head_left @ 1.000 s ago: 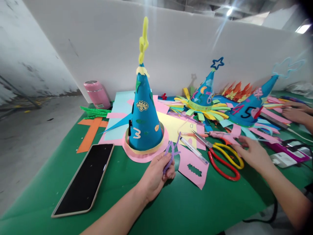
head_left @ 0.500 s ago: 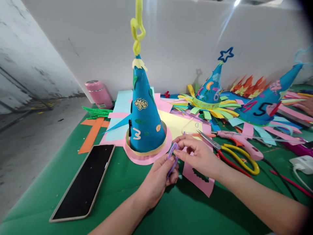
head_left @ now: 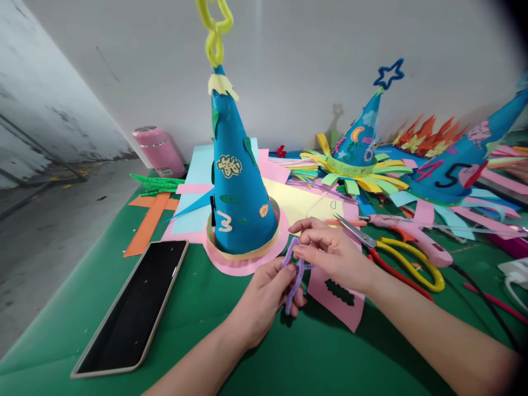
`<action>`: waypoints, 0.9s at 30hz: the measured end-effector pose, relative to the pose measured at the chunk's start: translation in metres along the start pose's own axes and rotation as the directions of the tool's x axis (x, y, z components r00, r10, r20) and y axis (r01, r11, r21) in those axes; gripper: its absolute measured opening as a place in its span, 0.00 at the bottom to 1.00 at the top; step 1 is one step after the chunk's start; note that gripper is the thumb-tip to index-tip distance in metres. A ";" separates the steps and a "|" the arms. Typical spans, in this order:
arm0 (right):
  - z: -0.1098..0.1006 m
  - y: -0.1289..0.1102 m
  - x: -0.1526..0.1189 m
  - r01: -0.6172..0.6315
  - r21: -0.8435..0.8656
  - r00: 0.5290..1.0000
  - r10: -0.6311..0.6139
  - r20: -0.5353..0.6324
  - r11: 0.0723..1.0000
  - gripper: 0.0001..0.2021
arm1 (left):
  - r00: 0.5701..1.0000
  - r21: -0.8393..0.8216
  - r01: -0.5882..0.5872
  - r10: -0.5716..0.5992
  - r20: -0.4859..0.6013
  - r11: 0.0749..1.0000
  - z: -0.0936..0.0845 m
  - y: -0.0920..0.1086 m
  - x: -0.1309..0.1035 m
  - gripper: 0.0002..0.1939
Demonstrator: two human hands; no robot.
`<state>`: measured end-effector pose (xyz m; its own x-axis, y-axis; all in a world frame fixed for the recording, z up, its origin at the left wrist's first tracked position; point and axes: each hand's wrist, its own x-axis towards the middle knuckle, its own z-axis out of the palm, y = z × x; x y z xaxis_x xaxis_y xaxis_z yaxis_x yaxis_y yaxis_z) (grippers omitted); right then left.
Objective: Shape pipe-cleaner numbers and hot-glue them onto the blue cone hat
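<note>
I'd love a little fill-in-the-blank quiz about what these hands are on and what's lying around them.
The left hand and right hand are both on a bent pipe cleaner whose colour is ____.
In this view, the phone lies to the ____ of the tall hat.
Besides metal and yellow, the scissors show the colour ____.
Missing words: purple; left; red.

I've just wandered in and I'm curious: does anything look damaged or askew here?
The pink paper partly hidden by the right hand has a ragged hole, perhaps a deliberate cutout. The blue hat marked 5, far right, leans sideways, though the lens may exaggerate that.
</note>
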<state>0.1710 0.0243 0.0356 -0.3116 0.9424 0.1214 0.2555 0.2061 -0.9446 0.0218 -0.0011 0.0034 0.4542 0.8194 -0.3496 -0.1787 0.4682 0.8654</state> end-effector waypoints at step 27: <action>-0.007 0.003 -0.001 0.151 -0.192 0.989 -0.149 0.025 0.970 0.08 | 0.992 -0.038 -0.050 0.055 0.114 0.998 0.003 0.009 -0.004 0.13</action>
<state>0.1782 0.0261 0.0343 -0.3693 0.8942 0.2529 0.3767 0.3929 -0.8389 0.0209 -0.0014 0.0131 0.5403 0.8007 -0.2587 -0.2347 0.4386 0.8675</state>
